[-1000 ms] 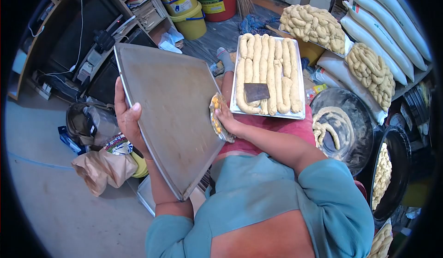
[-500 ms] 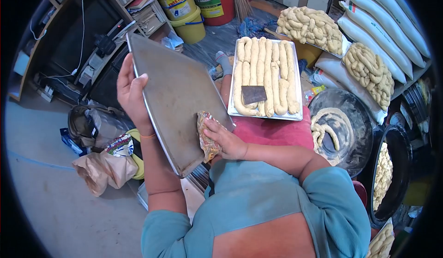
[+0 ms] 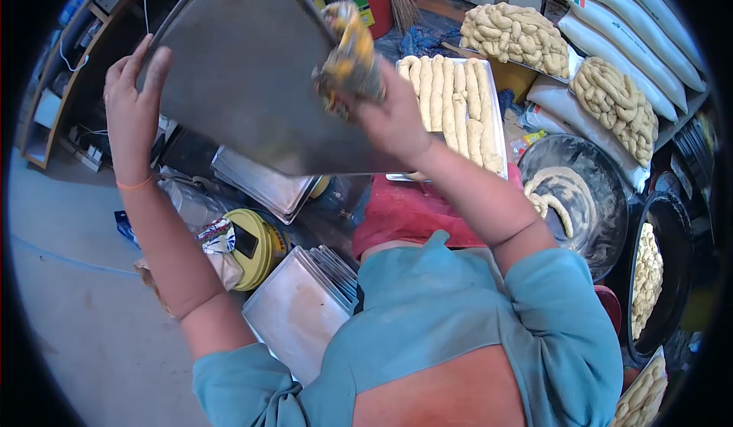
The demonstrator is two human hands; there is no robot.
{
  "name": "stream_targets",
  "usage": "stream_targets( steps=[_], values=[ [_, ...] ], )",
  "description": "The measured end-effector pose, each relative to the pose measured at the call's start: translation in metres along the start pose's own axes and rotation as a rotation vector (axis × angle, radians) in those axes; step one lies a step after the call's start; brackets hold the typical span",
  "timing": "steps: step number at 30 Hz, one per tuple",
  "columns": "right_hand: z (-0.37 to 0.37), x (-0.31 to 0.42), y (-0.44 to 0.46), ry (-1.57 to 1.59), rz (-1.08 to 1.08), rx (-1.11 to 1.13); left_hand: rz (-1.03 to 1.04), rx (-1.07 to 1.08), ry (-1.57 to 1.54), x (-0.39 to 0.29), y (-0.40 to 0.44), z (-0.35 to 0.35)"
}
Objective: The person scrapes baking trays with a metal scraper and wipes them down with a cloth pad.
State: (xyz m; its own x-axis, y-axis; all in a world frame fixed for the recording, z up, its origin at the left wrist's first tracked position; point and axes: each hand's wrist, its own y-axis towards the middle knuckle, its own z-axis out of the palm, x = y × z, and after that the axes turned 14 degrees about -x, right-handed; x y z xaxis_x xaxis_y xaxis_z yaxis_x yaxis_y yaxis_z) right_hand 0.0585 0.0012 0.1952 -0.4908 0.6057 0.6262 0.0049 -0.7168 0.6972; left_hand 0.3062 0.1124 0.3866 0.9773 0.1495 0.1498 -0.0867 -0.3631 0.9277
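A large dark metal tray is raised and tilted in front of me. My left hand holds its left edge, with the thumb and fingers around the rim. A crumpled patterned cloth, yellow and dark, is gripped in my right hand at the tray's right edge; both are slightly blurred. Behind my right forearm lies a white tray with long rolls of dough in rows. The raised tray hides the lower left part of it.
Stacked trays and a yellow-lidded bucket are at lower left. To the right are a black basin with dough, braided dough piles and white sacks. A shelf stands at upper left.
The dark tray has been lifted and turned, uncovering stacked trays and the bucket below. My left hand has moved left, and my right hand has gone up with the cloth.
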Motion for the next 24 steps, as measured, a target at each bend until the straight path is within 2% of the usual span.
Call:
stream_targets(
  steps=[3,4,6,7,8,10,13,15,17,19,20,22,24],
  values=[
    [-0.003,-0.012,0.037,-0.105,-0.053,-0.023,-0.28,0.409,-0.371,-0.001,-0.007,-0.03],
    [-0.003,-0.008,0.041,-0.125,-0.041,0.025,-0.353,0.608,-0.398,0.01,-0.008,-0.042],
    [-0.001,-0.001,0.051,-0.159,-0.012,0.125,-0.483,0.818,-0.705,0.016,-0.031,-0.062],
    [0.001,-0.004,0.054,-0.218,-0.082,0.157,-0.58,0.877,-0.788,0.027,-0.049,-0.068],
    [0.006,-0.009,0.058,-0.275,-0.151,0.186,-0.769,0.734,-0.855,0.053,-0.085,-0.069],
    [0.016,-0.017,0.059,-0.345,-0.221,0.183,-0.855,0.571,-0.932,0.028,-0.106,-0.082],
    [0.04,-0.023,0.051,-0.397,-0.223,0.1,-0.813,0.413,-1.034,-0.003,-0.138,-0.096],
    [0.071,0.001,0.014,-0.343,-0.476,0.009,-0.956,0.315,-1.144,-0.012,-0.151,-0.095],
    [0.088,0.016,-0.024,-0.216,-0.47,0.348,-1.039,0.223,-1.201,-0.019,-0.157,-0.094],
    [0.086,0.016,-0.03,-0.281,-0.509,0.409,-1.069,0.153,-1.202,-0.028,-0.16,-0.095],
    [0.086,0.016,-0.032,-0.315,-0.528,0.44,-1.183,0.036,-1.152,-0.039,-0.157,-0.095],
    [0.084,-0.027,-0.014,-0.409,-0.448,0.265,-1.15,-0.041,-1.051,-0.016,-0.177,-0.101],
    [0.069,-0.07,-0.003,-0.369,-0.085,-0.001,-1.218,-0.211,-1.058,-0.024,-0.177,-0.103]
  ],
)
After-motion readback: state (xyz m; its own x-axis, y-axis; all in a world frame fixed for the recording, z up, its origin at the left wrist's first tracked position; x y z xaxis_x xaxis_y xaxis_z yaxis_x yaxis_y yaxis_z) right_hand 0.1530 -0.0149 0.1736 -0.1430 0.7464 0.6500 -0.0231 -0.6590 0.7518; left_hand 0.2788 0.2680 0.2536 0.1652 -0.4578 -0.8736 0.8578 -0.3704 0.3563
